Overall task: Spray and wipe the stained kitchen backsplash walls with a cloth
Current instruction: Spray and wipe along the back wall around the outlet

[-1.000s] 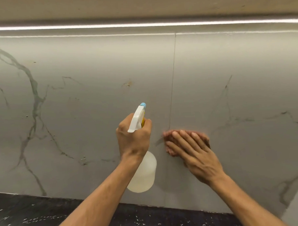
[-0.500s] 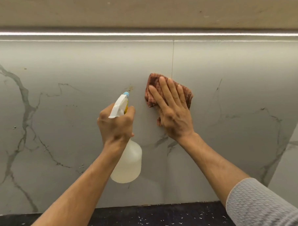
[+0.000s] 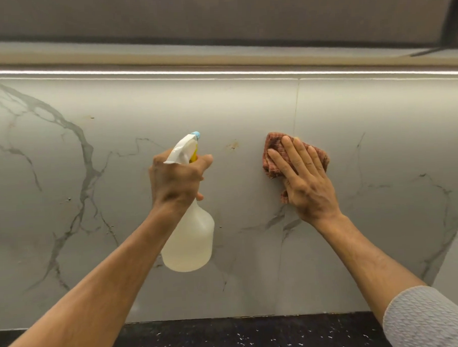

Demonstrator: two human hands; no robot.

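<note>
While left hand (image 3: 175, 181) grips spray bottle (image 3: 191, 243) at neck, fingers curled round trigger head, blue nozzle points at marble-look backsplash (image 3: 119, 217). Right hand (image 3: 308, 188) flat, fingers straight, presses folded reddish checked cloth (image 3: 272, 147) against backsplash, upper half, cloth's right part across vertical tile seam (image 3: 297, 104). Brown stain (image 3: 232, 145) between nozzle and cloth, touched by neither. Black speckled countertop (image 3: 256, 337) along backsplash's bottom edge; light strip (image 3: 218, 72) along top edge.

cloth (image 3: 274, 150): reddish-brown check | bottle (image 3: 190, 243): translucent white, blue nozzle | backsplash (image 3: 119, 204): grey-veined marble
</note>
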